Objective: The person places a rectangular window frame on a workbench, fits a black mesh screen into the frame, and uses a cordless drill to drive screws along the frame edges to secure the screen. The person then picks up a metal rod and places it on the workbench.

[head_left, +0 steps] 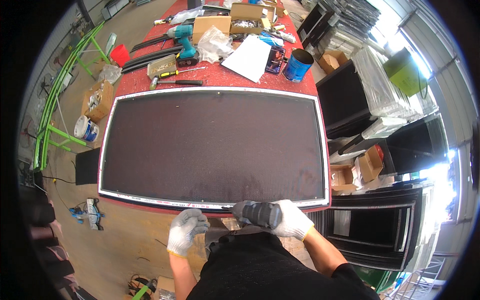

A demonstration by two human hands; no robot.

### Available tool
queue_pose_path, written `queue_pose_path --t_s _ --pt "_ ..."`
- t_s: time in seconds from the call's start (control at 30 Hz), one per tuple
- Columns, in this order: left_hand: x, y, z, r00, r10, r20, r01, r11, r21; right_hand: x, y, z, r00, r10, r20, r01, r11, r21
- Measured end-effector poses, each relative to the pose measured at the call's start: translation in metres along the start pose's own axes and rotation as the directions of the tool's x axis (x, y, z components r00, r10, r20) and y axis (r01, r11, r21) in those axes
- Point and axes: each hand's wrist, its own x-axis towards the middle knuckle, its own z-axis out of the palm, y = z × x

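Note:
A large framed mesh panel [215, 145] lies flat, its dark screen set in a narrow frame covered with white printed film. My right hand [294, 221], in a white knit glove, grips a dark grey power tool [257, 214] at the near edge of the frame, right of its middle. The tool's black front end points left along that edge. My left hand [187, 231], in a white glove with grey fingers, is just left of the tool, below the near rail. Its fingers are curled in; whatever they may hold is too small to see.
Beyond the panel on the red table [150, 45] are a teal cordless drill [185, 42], hammer [177, 82], screwdriver [182, 71], white sheet [247, 59], blue can [298, 65] and open cartons [247, 17]. Stacked frames [370, 227] stand right; a green rack [50, 112] stands left.

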Motion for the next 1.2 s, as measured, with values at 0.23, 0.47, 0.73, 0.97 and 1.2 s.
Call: queue_pose_path --t_s 0.23,0.47,0.73,0.97,1.2 --pt "0.021 0.008 0.044 0.945 -0.056 0.321 0.051 0.998 0.024 -0.056 0.038 0.030 0.949 -0.086 -0.302 0.153 0.966 0.208" --pt "0.041 0.003 0.063 0.914 -0.157 0.375 0.127 0.986 0.105 -0.100 0.023 0.066 0.880 0.202 -0.431 -0.009 0.912 0.410" --pt "0.041 -0.008 0.083 0.821 -0.272 0.502 0.371 0.923 -0.106 -0.114 -0.003 0.105 0.844 0.106 -0.526 0.014 0.976 0.219" --pt "0.034 -0.012 0.066 0.770 -0.240 0.591 0.441 0.870 -0.221 -0.103 -0.018 0.118 0.859 0.192 -0.475 0.002 0.926 0.377" --pt "0.030 -0.011 0.066 0.815 -0.072 0.575 0.324 0.879 -0.350 -0.077 -0.016 0.095 0.871 -0.079 -0.486 0.122 0.991 0.056"
